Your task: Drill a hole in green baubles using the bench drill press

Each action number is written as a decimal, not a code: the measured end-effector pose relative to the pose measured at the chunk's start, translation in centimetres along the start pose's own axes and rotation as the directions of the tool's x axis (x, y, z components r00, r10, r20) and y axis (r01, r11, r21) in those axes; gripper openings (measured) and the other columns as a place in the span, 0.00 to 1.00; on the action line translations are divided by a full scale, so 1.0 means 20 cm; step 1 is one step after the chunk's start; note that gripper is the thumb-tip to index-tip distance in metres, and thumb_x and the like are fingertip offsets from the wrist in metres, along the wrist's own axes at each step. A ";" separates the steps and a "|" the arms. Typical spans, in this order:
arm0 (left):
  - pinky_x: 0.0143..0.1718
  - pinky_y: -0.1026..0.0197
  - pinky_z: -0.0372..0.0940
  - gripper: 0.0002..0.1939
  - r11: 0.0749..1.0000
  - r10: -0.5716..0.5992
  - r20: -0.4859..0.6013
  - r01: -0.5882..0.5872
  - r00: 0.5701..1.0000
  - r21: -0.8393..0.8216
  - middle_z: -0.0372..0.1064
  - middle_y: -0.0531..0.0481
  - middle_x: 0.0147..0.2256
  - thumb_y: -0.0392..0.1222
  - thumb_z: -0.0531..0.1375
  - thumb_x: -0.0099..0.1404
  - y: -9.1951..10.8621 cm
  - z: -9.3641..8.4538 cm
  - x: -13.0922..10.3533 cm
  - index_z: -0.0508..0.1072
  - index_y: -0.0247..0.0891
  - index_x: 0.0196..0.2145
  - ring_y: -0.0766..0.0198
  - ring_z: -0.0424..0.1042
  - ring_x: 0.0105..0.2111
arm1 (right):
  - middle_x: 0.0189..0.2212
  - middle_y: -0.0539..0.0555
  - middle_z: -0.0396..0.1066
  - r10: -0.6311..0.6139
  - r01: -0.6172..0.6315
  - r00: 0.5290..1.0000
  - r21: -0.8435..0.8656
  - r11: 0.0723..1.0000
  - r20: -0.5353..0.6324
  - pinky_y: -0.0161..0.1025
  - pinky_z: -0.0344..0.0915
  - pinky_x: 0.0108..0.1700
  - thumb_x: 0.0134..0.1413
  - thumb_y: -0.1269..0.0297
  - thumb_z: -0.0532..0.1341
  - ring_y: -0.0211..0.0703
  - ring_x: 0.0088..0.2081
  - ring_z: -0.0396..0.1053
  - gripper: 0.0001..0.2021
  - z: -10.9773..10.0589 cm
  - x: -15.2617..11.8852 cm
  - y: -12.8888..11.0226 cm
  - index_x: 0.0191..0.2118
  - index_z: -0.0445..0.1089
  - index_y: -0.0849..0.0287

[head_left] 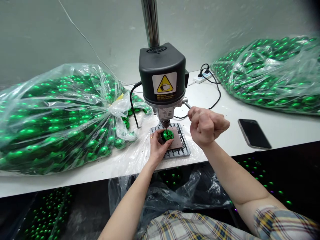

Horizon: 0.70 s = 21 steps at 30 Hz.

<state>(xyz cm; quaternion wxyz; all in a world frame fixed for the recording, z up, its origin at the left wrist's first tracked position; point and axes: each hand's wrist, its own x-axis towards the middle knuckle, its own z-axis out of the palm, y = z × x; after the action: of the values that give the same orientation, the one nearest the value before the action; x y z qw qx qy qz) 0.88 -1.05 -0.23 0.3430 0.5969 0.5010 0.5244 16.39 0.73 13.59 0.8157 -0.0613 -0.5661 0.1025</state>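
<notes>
A shiny green ball [168, 135] rests on the brown pad [178, 141] of a small drill press [162, 63]. My left hand [158, 145] holds the ball from its left and near side, thumb and fingers curled around it. Directly above, the drill bit [166, 126] reaches down to the top of the ball; whether it has gone in I cannot tell. My right hand [206, 126] is closed in a fist around the end of the press's metal feed lever [186, 104]. Black specks lie on the slotted metal base [186, 150] under the pad.
A clear plastic bag [62, 123] full of green balls lies on the left of the white table [225, 136], another bag [272, 75] at the back right. A phone [254, 133] lies at right. Behind stands a power strip [202, 77]; below the front edge hangs plastic sheeting [185, 193].
</notes>
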 end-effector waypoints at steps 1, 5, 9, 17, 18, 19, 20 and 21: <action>0.56 0.49 0.66 0.27 1.000 -0.017 0.006 0.017 1.000 0.001 0.71 0.43 0.49 0.45 0.74 0.57 0.00 0.00 0.00 0.74 0.41 0.52 0.53 0.72 0.51 | 0.15 0.44 0.47 0.039 -0.039 0.998 -0.002 0.999 -0.045 0.35 0.50 0.22 0.61 0.73 0.58 0.28 0.17 0.46 0.24 0.02 0.03 -0.01 0.19 0.44 0.60; 0.55 0.51 0.66 0.27 0.997 -0.063 0.010 0.063 0.998 -0.035 0.72 0.43 0.49 0.43 0.74 0.55 0.02 0.01 0.02 0.74 0.41 0.51 0.54 0.73 0.51 | 0.13 0.43 0.49 0.255 -0.261 0.949 -0.006 0.965 -0.186 0.34 0.47 0.18 0.63 0.67 0.62 0.27 0.15 0.47 0.25 0.13 0.24 -0.02 0.18 0.50 0.58; 0.51 0.53 0.67 0.24 0.999 -0.029 -0.083 0.031 0.996 0.022 0.73 0.44 0.46 0.44 0.74 0.54 0.14 -0.03 -0.08 0.74 0.40 0.46 0.54 0.73 0.48 | 0.12 0.42 0.49 0.432 -0.432 0.887 0.038 0.901 -0.160 0.34 0.44 0.15 0.62 0.61 0.63 0.28 0.13 0.47 0.24 0.17 0.40 0.02 0.18 0.54 0.55; 0.47 0.56 0.68 0.14 0.949 -0.046 0.423 -0.093 0.905 0.302 0.77 0.47 0.43 0.50 0.67 0.65 0.39 -0.49 -0.21 0.76 0.42 0.46 0.56 0.75 0.44 | 0.12 0.44 0.50 0.485 -0.479 0.861 0.071 0.875 -0.152 0.35 0.44 0.15 0.61 0.62 0.63 0.30 0.14 0.49 0.22 0.17 0.41 0.03 0.18 0.56 0.56; 0.47 0.56 0.68 0.11 0.937 -0.046 0.299 -0.063 0.953 0.344 0.77 0.46 0.42 0.49 0.62 0.69 0.36 -0.55 -0.13 0.75 0.42 0.45 0.56 0.75 0.43 | 0.12 0.44 0.49 0.483 -0.478 0.862 0.072 0.875 -0.155 0.35 0.44 0.15 0.61 0.63 0.62 0.30 0.14 0.49 0.22 0.17 0.41 0.02 0.18 0.56 0.56; 0.47 0.55 0.68 0.10 0.922 -0.032 0.140 -0.025 0.990 0.386 0.77 0.46 0.41 0.47 0.57 0.72 0.32 -0.60 -0.03 0.75 0.40 0.43 0.57 0.75 0.42 | 0.12 0.44 0.49 0.480 -0.474 0.862 0.077 0.877 -0.161 0.35 0.44 0.15 0.61 0.65 0.62 0.31 0.14 0.49 0.21 0.17 0.41 0.02 0.18 0.57 0.56; 0.47 0.54 0.69 0.10 0.905 -0.014 0.034 -0.002 0.999 0.426 0.77 0.45 0.40 0.44 0.55 0.73 0.26 -0.63 0.09 0.75 0.39 0.43 0.56 0.76 0.41 | 0.12 0.44 0.49 0.475 -0.468 0.864 0.084 0.880 -0.168 0.36 0.44 0.14 0.61 0.66 0.61 0.31 0.14 0.49 0.21 0.17 0.41 0.02 0.17 0.57 0.56; 0.48 0.52 0.69 0.10 0.888 0.010 -0.013 -0.003 1.000 0.460 0.78 0.43 0.41 0.41 0.55 0.72 0.20 -0.66 0.22 0.75 0.39 0.43 0.55 0.76 0.43 | 0.12 0.45 0.49 0.471 -0.462 0.865 0.090 0.882 -0.175 0.36 0.44 0.14 0.61 0.67 0.61 0.31 0.14 0.49 0.21 0.18 0.41 0.02 0.17 0.58 0.56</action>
<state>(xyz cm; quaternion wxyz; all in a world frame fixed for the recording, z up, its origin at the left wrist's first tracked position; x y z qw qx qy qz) -11.10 0.66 7.63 0.1864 0.6588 0.6116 0.3964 15.80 2.93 22.20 0.8185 -0.1872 -0.4508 0.3028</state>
